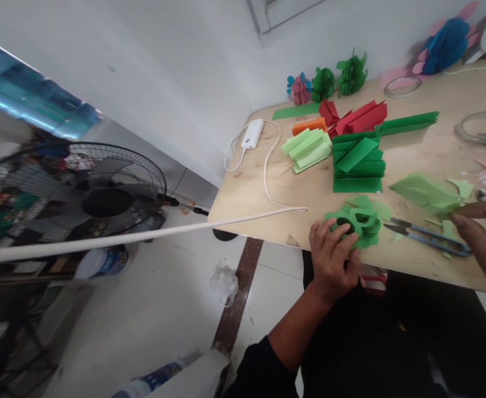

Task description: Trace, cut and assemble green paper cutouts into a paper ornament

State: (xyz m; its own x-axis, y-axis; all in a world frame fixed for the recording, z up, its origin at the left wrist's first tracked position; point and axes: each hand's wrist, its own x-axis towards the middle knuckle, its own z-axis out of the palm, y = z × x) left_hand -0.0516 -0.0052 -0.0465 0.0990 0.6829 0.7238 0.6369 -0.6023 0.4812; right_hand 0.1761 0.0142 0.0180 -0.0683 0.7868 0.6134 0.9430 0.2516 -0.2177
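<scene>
My left hand (334,257) is at the table's front edge, its curled fingers gripping a green paper cutout (369,224) with holes and a wavy outline. At the right edge of the view, my right hand (481,232) pinches a light green piece of paper (425,192) between thumb and finger. Part of that hand is out of view. Small scissors (429,237) with blue-grey handles lie between my hands, blades pointing left. Light green paper scraps (460,188) lie around them.
Behind my hands are folded stacks of dark green (359,179), light green (307,148) and red paper (361,117). Paper figures (323,83) stand by the wall. A white cable (163,231) runs from the table across the left side, before a black fan (105,202).
</scene>
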